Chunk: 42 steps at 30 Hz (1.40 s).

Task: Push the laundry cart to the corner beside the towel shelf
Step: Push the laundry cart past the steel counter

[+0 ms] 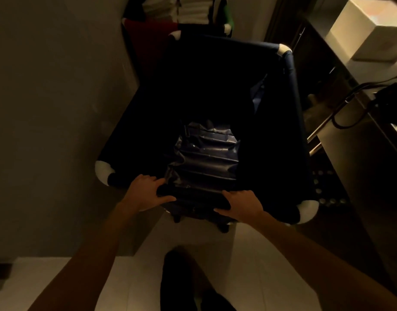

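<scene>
Both hands grip the laundry cart (206, 104) by its near rail, left hand (146, 190) and right hand (242, 205) wrapped shut, spaced apart, likely for steering. It stands between wall (54, 97) and counter (361, 70), towel shelf (177, 10) just ahead.

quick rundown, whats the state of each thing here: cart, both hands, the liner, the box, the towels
laundry cart: upright, open top, nothing in it but the liner
left hand: closed on the cart's near rail
right hand: closed on the same rail
liner: crumpled, shiny, sagging at the cart's bottom
white box: closed, resting on the counter at right
towels: folded, stacked beyond the cart
</scene>
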Each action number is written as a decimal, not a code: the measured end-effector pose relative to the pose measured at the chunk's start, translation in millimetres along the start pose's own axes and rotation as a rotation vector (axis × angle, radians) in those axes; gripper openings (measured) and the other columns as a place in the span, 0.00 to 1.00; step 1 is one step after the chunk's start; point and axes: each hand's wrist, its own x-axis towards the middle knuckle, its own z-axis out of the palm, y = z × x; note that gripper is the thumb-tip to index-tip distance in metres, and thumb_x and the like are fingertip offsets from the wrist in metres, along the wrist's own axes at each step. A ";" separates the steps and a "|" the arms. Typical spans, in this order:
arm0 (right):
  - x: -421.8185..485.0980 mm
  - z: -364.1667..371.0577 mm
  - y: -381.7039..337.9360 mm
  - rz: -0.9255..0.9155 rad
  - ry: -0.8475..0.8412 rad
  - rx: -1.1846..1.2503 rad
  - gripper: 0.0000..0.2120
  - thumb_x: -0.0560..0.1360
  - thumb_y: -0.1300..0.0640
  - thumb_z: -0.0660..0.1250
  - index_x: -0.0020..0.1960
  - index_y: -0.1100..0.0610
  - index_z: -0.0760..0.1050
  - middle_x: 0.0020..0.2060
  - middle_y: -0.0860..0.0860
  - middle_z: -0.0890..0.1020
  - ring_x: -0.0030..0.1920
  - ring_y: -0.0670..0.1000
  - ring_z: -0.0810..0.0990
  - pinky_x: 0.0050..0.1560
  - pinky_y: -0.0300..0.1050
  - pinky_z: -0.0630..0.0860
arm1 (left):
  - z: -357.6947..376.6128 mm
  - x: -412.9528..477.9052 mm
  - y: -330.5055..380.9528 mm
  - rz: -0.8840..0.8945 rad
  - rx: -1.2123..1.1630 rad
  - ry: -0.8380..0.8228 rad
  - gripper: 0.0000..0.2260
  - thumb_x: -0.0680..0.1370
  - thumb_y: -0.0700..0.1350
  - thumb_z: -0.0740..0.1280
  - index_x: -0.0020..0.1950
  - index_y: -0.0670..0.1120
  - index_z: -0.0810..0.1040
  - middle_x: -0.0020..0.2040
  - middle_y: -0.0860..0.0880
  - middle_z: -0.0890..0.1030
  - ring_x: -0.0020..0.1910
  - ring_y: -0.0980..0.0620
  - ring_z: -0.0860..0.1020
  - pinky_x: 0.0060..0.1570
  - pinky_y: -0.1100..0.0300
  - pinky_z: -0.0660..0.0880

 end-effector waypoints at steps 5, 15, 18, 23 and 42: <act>52.1 -30.9 -23.7 -0.033 -0.159 0.296 0.24 0.77 0.38 0.57 0.64 0.53 0.70 0.59 0.54 0.77 0.57 0.56 0.77 0.56 0.50 0.73 | -6.3 14.7 -11.3 -0.006 -0.076 -0.030 0.49 0.65 0.80 0.41 0.57 0.44 0.79 0.47 0.44 0.82 0.46 0.43 0.79 0.50 0.52 0.71; 194.9 -96.0 -52.0 -0.145 0.056 0.111 0.22 0.79 0.52 0.60 0.71 0.57 0.64 0.65 0.56 0.71 0.62 0.58 0.71 0.55 0.51 0.70 | -35.9 35.4 -81.7 0.081 -0.136 -0.128 0.34 0.73 0.71 0.45 0.52 0.49 0.81 0.50 0.50 0.81 0.50 0.48 0.77 0.48 0.53 0.69; 223.7 -107.8 -41.1 -0.159 0.063 0.035 0.23 0.78 0.53 0.61 0.71 0.58 0.63 0.65 0.57 0.71 0.62 0.59 0.72 0.55 0.52 0.70 | -49.1 51.7 -105.5 0.063 -0.031 -0.002 0.19 0.74 0.57 0.56 0.46 0.48 0.82 0.45 0.49 0.82 0.45 0.46 0.80 0.40 0.53 0.73; 279.9 -132.2 -33.9 -0.236 0.094 -0.067 0.26 0.77 0.52 0.62 0.73 0.56 0.62 0.68 0.54 0.69 0.65 0.58 0.70 0.58 0.52 0.68 | -69.4 87.9 -124.6 -0.098 -0.019 0.042 0.14 0.69 0.46 0.68 0.52 0.44 0.81 0.51 0.43 0.81 0.48 0.41 0.80 0.42 0.50 0.76; 488.2 -175.0 -61.6 -0.448 0.064 -0.343 0.28 0.75 0.56 0.63 0.73 0.54 0.60 0.73 0.52 0.61 0.73 0.53 0.58 0.68 0.50 0.59 | -84.2 214.9 -192.2 -0.517 -0.028 -0.080 0.33 0.74 0.56 0.66 0.72 0.42 0.59 0.68 0.43 0.66 0.66 0.44 0.67 0.58 0.52 0.68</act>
